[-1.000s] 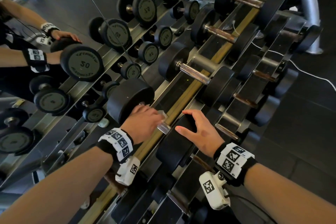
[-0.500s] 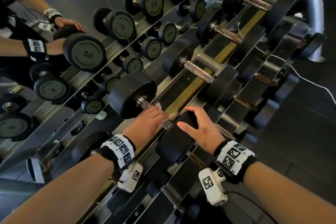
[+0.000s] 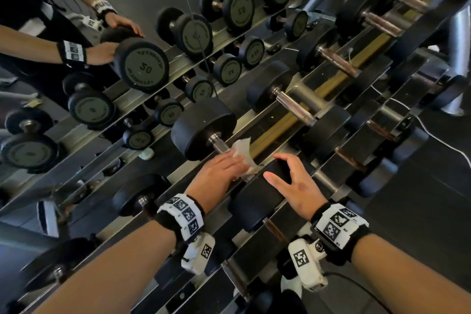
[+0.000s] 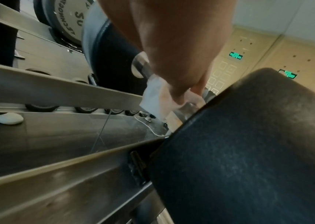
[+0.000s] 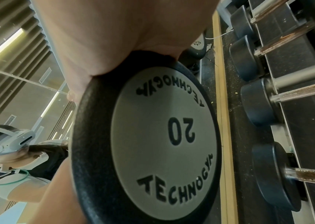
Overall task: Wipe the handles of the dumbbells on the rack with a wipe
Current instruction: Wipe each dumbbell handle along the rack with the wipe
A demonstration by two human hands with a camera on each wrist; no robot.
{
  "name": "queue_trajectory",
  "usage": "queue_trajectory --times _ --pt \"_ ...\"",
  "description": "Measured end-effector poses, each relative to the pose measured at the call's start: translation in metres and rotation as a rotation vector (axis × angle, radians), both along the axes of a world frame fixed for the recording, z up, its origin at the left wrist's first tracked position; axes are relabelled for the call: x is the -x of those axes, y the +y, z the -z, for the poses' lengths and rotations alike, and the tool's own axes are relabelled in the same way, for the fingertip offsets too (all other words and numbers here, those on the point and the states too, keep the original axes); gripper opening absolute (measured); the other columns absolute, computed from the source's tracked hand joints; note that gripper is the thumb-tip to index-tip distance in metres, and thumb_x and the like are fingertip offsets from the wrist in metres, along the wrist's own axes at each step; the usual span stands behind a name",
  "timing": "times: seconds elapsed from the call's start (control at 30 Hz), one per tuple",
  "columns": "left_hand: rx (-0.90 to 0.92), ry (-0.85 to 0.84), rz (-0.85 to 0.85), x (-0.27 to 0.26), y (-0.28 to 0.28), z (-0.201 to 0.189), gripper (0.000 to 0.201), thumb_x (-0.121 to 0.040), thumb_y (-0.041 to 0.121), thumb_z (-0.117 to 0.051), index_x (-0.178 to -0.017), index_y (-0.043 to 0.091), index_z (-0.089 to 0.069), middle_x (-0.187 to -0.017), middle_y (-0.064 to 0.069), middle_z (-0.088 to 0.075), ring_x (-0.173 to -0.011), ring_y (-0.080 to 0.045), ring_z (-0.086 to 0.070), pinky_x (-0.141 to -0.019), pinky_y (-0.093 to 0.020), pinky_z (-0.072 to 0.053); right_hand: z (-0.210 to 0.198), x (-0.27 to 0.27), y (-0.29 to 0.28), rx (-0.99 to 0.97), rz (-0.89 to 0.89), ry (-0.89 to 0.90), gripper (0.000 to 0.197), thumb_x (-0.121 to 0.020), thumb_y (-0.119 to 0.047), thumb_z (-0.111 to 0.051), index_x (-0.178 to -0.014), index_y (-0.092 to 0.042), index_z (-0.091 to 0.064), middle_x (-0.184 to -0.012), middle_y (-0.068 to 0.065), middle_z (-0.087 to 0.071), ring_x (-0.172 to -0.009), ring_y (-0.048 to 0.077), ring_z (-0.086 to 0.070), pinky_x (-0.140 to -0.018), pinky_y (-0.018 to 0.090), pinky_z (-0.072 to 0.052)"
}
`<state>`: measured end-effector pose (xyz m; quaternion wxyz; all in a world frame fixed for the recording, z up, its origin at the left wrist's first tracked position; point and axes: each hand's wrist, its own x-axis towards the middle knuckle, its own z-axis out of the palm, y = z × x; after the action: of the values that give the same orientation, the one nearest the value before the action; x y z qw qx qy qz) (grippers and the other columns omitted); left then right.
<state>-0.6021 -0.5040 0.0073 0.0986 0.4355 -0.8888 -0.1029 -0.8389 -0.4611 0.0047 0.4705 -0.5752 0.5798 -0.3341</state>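
Note:
A black 20 dumbbell [image 3: 204, 127] lies across the upper shelf of the rack [image 3: 277, 125]. My left hand [image 3: 224, 168] wraps a white wipe [image 3: 243, 151] around its steel handle [image 3: 218, 143], close to the near head. In the left wrist view the left hand [image 4: 181, 84] curls round the wipe [image 4: 153, 98] on the handle [image 4: 140, 66]. My right hand [image 3: 290, 181] rests with spread fingers on the near head [image 3: 254, 201] of the same dumbbell. The right wrist view shows that head's "20" face [image 5: 164, 133] under the palm [image 5: 114, 37].
More dumbbells [image 3: 300, 107] with steel and rusty handles sit further along the rack and on the lower shelf [image 3: 382, 132]. A mirror [image 3: 127, 58] behind the rack reflects the weights and a person. A white cable [image 3: 443, 140] runs over the dark floor at the right.
My left hand has slid back along the handle toward the near head, and the wipe now shows as a loose white flap. The right hand stays on the head.

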Motion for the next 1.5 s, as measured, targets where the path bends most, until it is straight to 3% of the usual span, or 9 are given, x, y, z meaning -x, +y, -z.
queue_trajectory --times 0.1,0.2,0.33,0.43,0.53,0.7,1.0,1.3,1.5 --pt "-0.002 0.049 -0.067 0.005 -0.006 -0.004 0.034 -0.086 0.015 -0.071 -0.118 0.025 -0.068 -0.124 0.000 -0.064 -0.122 -0.025 -0.053 -0.105 -0.046 -0.040 -0.003 0.000 0.001 0.001 0.013 0.006 0.058 -0.086 -0.060 -0.063 -0.135 -0.034 -0.042 -0.129 -0.011 -0.048 -0.115 0.001 -0.050 -0.103 0.036 -0.046" --pt "0.116 0.155 -0.081 0.007 -0.002 -0.011 0.019 -0.084 0.009 -0.072 -0.102 0.015 -0.074 -0.098 -0.002 -0.071 -0.094 -0.019 -0.062 -0.092 -0.026 -0.041 -0.005 -0.001 0.000 -0.010 0.015 0.001 0.057 -0.087 -0.052 -0.064 -0.135 -0.031 -0.044 -0.130 -0.008 -0.049 -0.116 0.005 -0.051 -0.104 0.038 -0.046" --pt "-0.115 0.384 -0.575 -0.008 0.025 -0.008 0.015 -0.095 0.027 -0.060 -0.104 0.025 -0.070 -0.092 0.010 -0.068 -0.083 0.001 -0.058 -0.077 -0.014 -0.041 -0.007 -0.002 0.000 -0.019 0.015 0.003 0.058 -0.085 -0.054 -0.063 -0.135 -0.031 -0.044 -0.129 -0.009 -0.048 -0.113 0.003 -0.051 -0.102 0.035 -0.047" --pt "-0.320 0.586 -0.966 -0.024 0.036 0.002 0.018 -0.095 0.028 -0.056 -0.106 0.020 -0.067 -0.092 0.003 -0.069 -0.087 -0.011 -0.065 -0.078 -0.030 -0.055 -0.008 -0.001 0.001 -0.023 0.013 -0.004 0.065 -0.080 -0.061 -0.061 -0.136 -0.031 -0.043 -0.130 -0.009 -0.047 -0.114 0.003 -0.051 -0.098 0.029 -0.047" --pt "-0.444 0.731 -1.133 -0.032 0.036 0.008 0.023 -0.094 0.023 -0.054 -0.114 0.016 -0.064 -0.100 -0.004 -0.069 -0.096 -0.023 -0.067 -0.086 -0.047 -0.057 -0.010 -0.001 0.001 -0.022 0.011 -0.009 0.064 -0.081 -0.059 -0.061 -0.136 -0.031 -0.043 -0.130 -0.008 -0.047 -0.114 0.003 -0.051 -0.096 0.027 -0.047" --pt "-0.503 0.881 -1.054 -0.014 0.024 0.008 0.020 -0.096 0.024 -0.057 -0.112 0.028 -0.068 -0.095 0.002 -0.072 -0.088 -0.015 -0.071 -0.082 -0.044 -0.060 -0.010 -0.002 0.002 -0.017 0.008 -0.018 0.067 -0.078 -0.063 -0.059 -0.135 -0.031 -0.043 -0.128 -0.009 -0.047 -0.113 0.004 -0.052 -0.096 0.029 -0.048" --pt "-0.690 1.275 -1.150 0.029 -0.021 0.008 0.031 -0.099 0.021 -0.054 -0.128 0.019 -0.062 -0.108 -0.008 -0.070 -0.100 -0.021 -0.069 -0.094 -0.042 -0.055 -0.001 0.000 0.000 -0.002 0.018 0.012 0.058 -0.083 -0.060 -0.062 -0.133 -0.037 -0.043 -0.125 -0.013 -0.049 -0.111 0.001 -0.052 -0.096 0.030 -0.049" --pt "-0.685 0.878 -0.995 0.033 0.013 0.009 0.036 -0.100 0.024 -0.049 -0.136 0.025 -0.055 -0.109 0.002 -0.067 -0.102 -0.011 -0.065 -0.095 -0.040 -0.053 0.004 -0.001 -0.001 0.032 0.022 0.019 0.061 -0.076 -0.074 -0.057 -0.127 -0.046 -0.041 -0.123 -0.021 -0.047 -0.111 -0.006 -0.048 -0.098 0.029 -0.047" --pt "-0.663 1.008 -1.041 0.028 -0.001 0.000 0.033 -0.099 0.017 -0.053 -0.131 0.024 -0.060 -0.114 -0.001 -0.067 -0.106 -0.017 -0.065 -0.097 -0.044 -0.053 0.007 -0.001 -0.001 0.015 0.033 -0.012 0.061 -0.075 -0.074 -0.058 -0.127 -0.046 -0.042 -0.124 -0.019 -0.048 -0.111 0.001 -0.052 -0.098 0.039 -0.052"
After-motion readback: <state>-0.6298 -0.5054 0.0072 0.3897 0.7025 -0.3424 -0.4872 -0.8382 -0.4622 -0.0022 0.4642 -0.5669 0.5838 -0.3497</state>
